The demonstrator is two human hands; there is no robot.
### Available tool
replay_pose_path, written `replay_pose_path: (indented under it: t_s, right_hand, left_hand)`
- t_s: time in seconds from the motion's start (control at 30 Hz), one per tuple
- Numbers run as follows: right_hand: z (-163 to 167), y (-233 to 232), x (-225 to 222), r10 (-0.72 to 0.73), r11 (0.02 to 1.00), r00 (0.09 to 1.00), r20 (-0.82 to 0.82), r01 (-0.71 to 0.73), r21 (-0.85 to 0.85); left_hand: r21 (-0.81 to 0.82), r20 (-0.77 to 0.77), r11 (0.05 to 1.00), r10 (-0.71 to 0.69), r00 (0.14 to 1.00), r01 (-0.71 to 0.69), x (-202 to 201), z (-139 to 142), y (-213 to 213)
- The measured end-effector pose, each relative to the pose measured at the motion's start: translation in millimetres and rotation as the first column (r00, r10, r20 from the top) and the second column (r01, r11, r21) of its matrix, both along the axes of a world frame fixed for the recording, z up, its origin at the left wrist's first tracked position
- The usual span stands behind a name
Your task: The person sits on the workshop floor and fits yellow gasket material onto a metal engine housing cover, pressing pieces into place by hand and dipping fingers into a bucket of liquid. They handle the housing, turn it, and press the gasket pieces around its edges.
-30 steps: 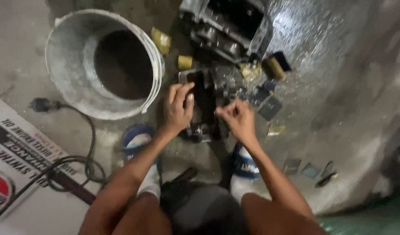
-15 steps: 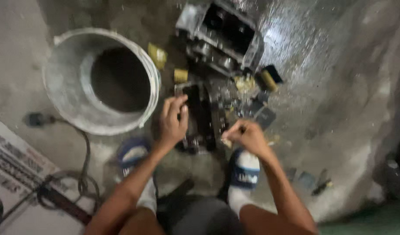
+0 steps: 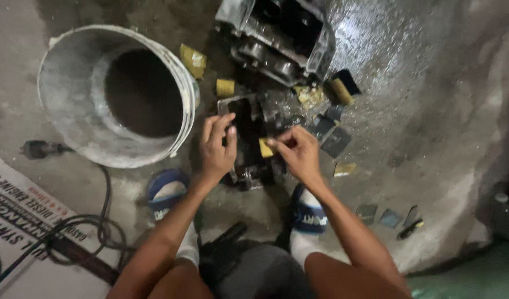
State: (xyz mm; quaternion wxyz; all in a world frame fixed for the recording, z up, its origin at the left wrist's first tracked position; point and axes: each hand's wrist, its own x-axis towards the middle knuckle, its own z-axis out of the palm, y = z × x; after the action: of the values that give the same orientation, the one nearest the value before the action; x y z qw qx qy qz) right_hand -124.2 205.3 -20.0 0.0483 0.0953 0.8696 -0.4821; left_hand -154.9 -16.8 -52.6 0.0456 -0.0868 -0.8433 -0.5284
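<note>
The dark metal engine part (image 3: 249, 141) lies on the wet concrete floor (image 3: 431, 111), and serves as the reference point. The left hand (image 3: 216, 148) rests on its left edge, fingers curled loosely over the rim, steadying it rather than clamping it. The right hand (image 3: 298, 152) sits at its right side, thumb and fingertips pinched shut on a small yellow scrap (image 3: 265, 147) held against the part's face. Left of the part stands a large grey bucket (image 3: 60, 83), upright, mouth open; its inside is dark and whether it holds anything cannot be told. Just beyond the part lies a larger engine casing (image 3: 282, 39), an open housing with a black hollow; contents not discernible. Yellow and dark abrasive scraps (image 3: 332, 111) lie scattered to the part's right and beyond it. Two blue-and-white sandals (image 3: 307, 213) flank the part on its near side. A black cable (image 3: 77, 232) lies well to the near left, beside a printed cardboard sheet (image 3: 16, 221).
</note>
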Motion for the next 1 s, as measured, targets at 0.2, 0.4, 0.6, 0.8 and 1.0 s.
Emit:
replay_pose_path:
  t_s: [0.2, 0.4, 0.6, 0.8, 1.0]
  right_hand:
    - [0, -1, 8, -0.033, 0.994, 0.975, 0.220, 0.055, -0.098]
    - [-14, -5, 8, -0.020, 1.000, 1.000, -0.024, 0.020, -0.009]
    - [-7, 4, 10, -0.014, 0.994, 0.992, 0.125, 0.027, -0.104]
    - [6, 0, 4, -0.008, 0.996, 0.997, 0.079, 0.015, -0.089]
    - [12, 4, -8, 0.083, 0.991, 0.991, 0.109, -0.070, -0.118]
  left_hand:
    - [0.003, 0.118, 1.000, -0.023, 0.993, 0.023, -1, 1, 1]
    - [-0.012, 0.117, 1.000, -0.008, 0.993, 0.009, -1, -4, 0]
    - [-0.036, 0.082, 0.999, -0.005, 0.997, 0.008, 2, -1, 0]
    - [0.059, 0.097, 0.998, 0.012, 0.995, -0.018, -2, 1, 2]
    - [-0.035, 0.095, 0.999, 0.010, 0.995, -0.007, -2, 0, 1]
